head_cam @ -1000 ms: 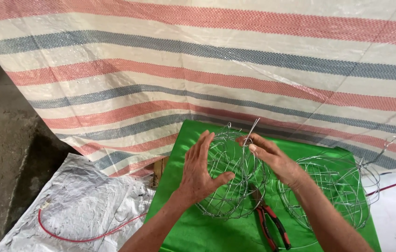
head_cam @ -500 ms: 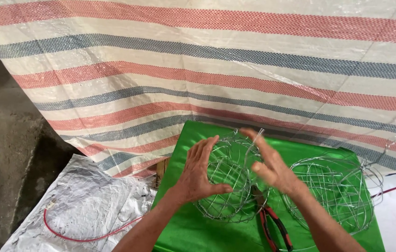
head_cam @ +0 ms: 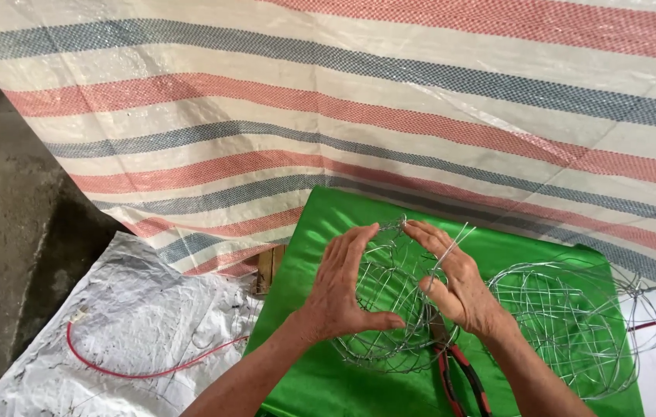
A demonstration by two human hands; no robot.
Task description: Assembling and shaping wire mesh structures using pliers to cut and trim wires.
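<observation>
A ball-shaped frame of thin silver wire (head_cam: pixel 389 309) rests on a green cloth (head_cam: pixel 328 224). My left hand (head_cam: pixel 343 289) cups its left side with the fingers spread and the thumb under it. My right hand (head_cam: pixel 459 282) presses on its right side, fingertips at the top where loose wire ends stick up. A second, larger wire ball (head_cam: pixel 567 316) lies just to the right of my right wrist. Red-handled pliers (head_cam: pixel 463 374) lie on the cloth below the ball.
A striped red, blue and white tarp (head_cam: pixel 359 116) hangs behind the green cloth. A crumpled clear plastic sheet (head_cam: pixel 127 324) with a red wire (head_cam: pixel 127 371) lies at the lower left on the grey floor (head_cam: pixel 3 216). A small wooden block (head_cam: pixel 267 266) shows beside the cloth.
Both hands have closed in around the wire ball, the left hand turning more upright. The view has shifted slightly.
</observation>
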